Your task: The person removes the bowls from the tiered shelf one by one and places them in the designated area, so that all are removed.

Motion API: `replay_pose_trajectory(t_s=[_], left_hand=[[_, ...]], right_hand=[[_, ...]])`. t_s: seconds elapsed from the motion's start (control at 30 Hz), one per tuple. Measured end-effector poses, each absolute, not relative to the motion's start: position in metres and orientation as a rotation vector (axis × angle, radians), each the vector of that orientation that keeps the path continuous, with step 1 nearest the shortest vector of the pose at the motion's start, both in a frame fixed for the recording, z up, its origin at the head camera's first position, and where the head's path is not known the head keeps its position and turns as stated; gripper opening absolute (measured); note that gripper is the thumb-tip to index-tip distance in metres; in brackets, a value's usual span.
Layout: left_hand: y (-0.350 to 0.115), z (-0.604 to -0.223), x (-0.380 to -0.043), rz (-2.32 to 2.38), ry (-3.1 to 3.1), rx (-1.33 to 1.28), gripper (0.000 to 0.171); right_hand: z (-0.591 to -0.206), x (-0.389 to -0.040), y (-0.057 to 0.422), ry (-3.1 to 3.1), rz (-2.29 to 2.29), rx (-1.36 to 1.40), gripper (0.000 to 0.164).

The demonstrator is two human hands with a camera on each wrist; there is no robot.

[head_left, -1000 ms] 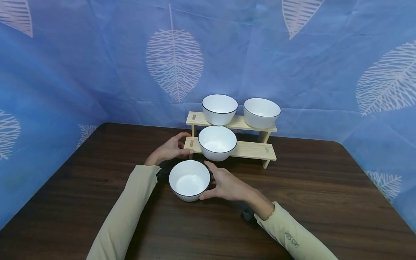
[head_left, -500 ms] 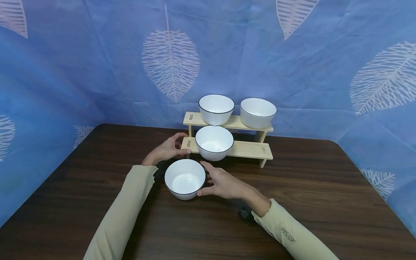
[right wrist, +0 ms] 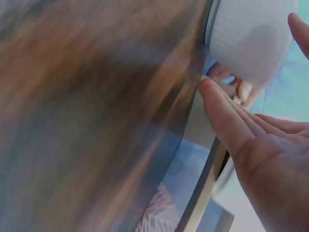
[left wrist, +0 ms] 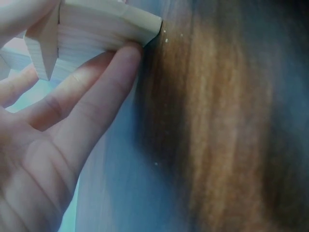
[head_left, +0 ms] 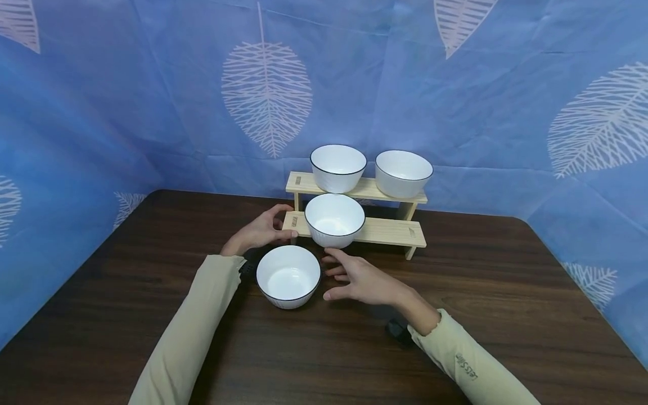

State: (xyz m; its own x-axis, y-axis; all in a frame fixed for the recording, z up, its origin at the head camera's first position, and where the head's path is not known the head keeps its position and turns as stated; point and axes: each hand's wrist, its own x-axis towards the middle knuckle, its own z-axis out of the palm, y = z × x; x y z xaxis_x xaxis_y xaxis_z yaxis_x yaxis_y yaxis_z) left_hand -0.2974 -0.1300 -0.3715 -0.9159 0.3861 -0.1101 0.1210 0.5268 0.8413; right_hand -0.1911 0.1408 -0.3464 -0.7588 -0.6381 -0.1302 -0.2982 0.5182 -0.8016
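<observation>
My left hand (head_left: 259, 229) grips the left end of a two-tier wooden stand (head_left: 390, 232); in the left wrist view, fingers (left wrist: 96, 104) lie against the stand's wood (left wrist: 96, 29) with the thumb opposite. A white bowl (head_left: 288, 275) with a dark rim sits upright on the table before the stand. Just right of it is my right hand (head_left: 364, 279), fingers extended and a gap between them and the bowl. That ribbed bowl (right wrist: 251, 38) also shows in the right wrist view, beyond the fingertips. Another bowl (head_left: 334, 218) stands on the lower tier.
Two more white bowls, a left one (head_left: 338, 167) and a right one (head_left: 403, 173), stand on the upper tier. The dark wooden table (head_left: 481, 292) extends around the stand. Behind it hangs a blue cloth (head_left: 344, 79) with white leaf prints.
My right hand has let go of the front bowl and drawn back to the right. The bowl stays on the table. My left hand keeps its hold on the stand.
</observation>
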Motion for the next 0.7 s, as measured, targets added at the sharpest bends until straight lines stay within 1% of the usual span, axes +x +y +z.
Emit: replay_pose_trajectory(t_s=[0.27,0.57,0.7], left_hand=[[-0.132,-0.369,-0.298,1.326,2.494,0.425,0.074],[-0.131,-0.372,-0.300,1.341,2.471,0.404,0.075],[-0.131,-0.372,-0.300,1.336,2.483,0.397,0.075]], right_hand=[[-0.342,-0.194,0.162,2.410,-1.149,-0.779,0.079],[-0.331,-0.196,0.177,2.506,-1.185,-0.694,0.068],[-0.328,-0.199,0.180,2.548,-1.196,-0.652,0.067]])
